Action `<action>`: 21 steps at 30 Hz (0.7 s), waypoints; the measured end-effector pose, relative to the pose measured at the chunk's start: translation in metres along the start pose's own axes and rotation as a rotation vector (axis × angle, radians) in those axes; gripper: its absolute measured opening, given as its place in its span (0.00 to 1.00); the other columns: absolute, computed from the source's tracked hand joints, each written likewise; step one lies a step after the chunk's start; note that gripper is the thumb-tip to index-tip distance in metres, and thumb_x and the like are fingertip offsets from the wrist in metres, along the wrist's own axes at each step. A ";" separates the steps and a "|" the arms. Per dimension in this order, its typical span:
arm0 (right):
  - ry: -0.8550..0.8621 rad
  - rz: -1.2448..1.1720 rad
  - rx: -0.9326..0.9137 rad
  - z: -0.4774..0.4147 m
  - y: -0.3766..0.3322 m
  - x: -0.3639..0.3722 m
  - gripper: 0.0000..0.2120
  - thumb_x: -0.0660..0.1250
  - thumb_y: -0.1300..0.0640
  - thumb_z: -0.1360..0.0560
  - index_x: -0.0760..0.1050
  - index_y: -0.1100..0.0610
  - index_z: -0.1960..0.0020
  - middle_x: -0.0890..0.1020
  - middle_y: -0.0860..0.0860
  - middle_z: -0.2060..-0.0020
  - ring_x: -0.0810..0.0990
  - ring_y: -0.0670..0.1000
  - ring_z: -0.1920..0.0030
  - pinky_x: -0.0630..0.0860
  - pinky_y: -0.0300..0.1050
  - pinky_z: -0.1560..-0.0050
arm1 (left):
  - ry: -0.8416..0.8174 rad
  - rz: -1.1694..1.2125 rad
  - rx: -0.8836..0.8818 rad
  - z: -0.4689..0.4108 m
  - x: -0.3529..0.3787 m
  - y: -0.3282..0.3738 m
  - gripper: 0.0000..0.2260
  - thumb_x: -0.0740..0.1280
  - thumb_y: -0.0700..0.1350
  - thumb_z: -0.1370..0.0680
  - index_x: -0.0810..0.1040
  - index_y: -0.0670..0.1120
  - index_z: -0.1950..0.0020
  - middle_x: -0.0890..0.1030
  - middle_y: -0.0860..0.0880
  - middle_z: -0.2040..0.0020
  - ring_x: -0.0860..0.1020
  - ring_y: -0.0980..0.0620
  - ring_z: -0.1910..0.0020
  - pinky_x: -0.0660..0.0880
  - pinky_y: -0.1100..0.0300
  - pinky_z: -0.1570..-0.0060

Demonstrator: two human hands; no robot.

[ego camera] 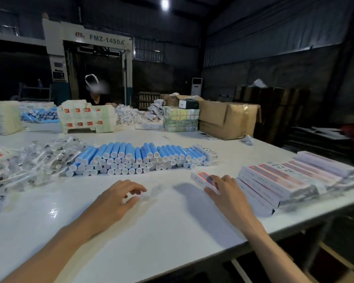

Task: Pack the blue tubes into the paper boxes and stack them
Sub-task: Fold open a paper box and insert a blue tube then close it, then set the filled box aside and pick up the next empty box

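Blue tubes (135, 158): a wide heap is laid across the middle of the white table (131, 231), white caps turned toward the camera, several layers deep; no writing can be read on them.
Paper box (202, 179): one long white box with a red panel is seen just right of centre, in front of the heap's right end and beside the stack; its print is too blurred to be read.
Stack of boxes (284, 180): filled-looking white and red boxes are piled in slanted rows at the table's right edge; small dark print is seen, but none is legible.
Right hand (223, 186): the paper box is gripped, fingers curved over its top and the thumb set against its near side.
Left hand (121, 193): a small clear plastic piece (151, 193) is pinched between thumb and curled fingers, just above the tabletop; what the piece is cannot be told.
Clear packets (29, 160): a loose heap of transparent wrappers with dark contents is spread to the left of the tubes.
Machine (106, 39): "FMZ-1450A" is read on its pale header, with a red logo to the left that cannot be made out.
Flat printed cartons (86, 117): red-orange squares are shown on them at the far edge; the text is unreadable.
Cardboard carton (227, 117): it is set open at the far right corner.
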State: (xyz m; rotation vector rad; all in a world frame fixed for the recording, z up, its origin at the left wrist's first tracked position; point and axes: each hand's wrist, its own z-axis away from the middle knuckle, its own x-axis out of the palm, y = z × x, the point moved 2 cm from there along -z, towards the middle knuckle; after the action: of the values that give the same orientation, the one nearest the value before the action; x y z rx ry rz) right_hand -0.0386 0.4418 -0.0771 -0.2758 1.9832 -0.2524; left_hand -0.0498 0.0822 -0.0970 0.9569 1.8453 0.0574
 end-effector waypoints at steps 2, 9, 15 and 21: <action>0.035 0.172 0.031 0.006 0.023 -0.004 0.20 0.60 0.43 0.16 0.68 0.46 0.25 0.74 0.50 0.41 0.73 0.52 0.40 0.74 0.48 0.43 | -0.008 -0.005 0.020 -0.001 0.000 -0.003 0.13 0.68 0.49 0.15 0.78 0.69 0.37 0.79 0.67 0.39 0.76 0.63 0.37 0.75 0.61 0.42; 0.130 0.382 0.121 0.021 0.059 -0.005 0.21 0.59 0.45 0.16 0.67 0.50 0.25 0.73 0.51 0.34 0.71 0.54 0.34 0.69 0.49 0.31 | -0.053 0.005 0.038 0.000 0.003 -0.006 0.13 0.69 0.47 0.15 0.81 0.66 0.39 0.80 0.64 0.38 0.76 0.60 0.36 0.74 0.63 0.44; 0.208 0.449 0.146 0.026 0.056 -0.005 0.12 0.67 0.55 0.21 0.78 0.60 0.40 0.79 0.58 0.45 0.76 0.60 0.45 0.73 0.56 0.41 | -0.080 0.003 0.027 0.001 0.001 -0.006 0.14 0.70 0.45 0.16 0.82 0.66 0.41 0.80 0.64 0.39 0.77 0.60 0.39 0.74 0.63 0.45; 0.191 0.476 0.151 0.025 0.052 -0.008 0.12 0.63 0.52 0.18 0.76 0.56 0.37 0.78 0.54 0.40 0.75 0.57 0.41 0.71 0.53 0.35 | -0.075 0.005 0.010 0.002 -0.004 -0.001 0.14 0.71 0.43 0.16 0.83 0.65 0.44 0.80 0.65 0.42 0.78 0.61 0.41 0.74 0.67 0.46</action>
State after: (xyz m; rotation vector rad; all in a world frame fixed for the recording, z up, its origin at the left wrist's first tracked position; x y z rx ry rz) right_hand -0.0166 0.4922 -0.0964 0.3282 2.1373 -0.1218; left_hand -0.0486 0.0781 -0.0956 0.9581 1.7760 0.0157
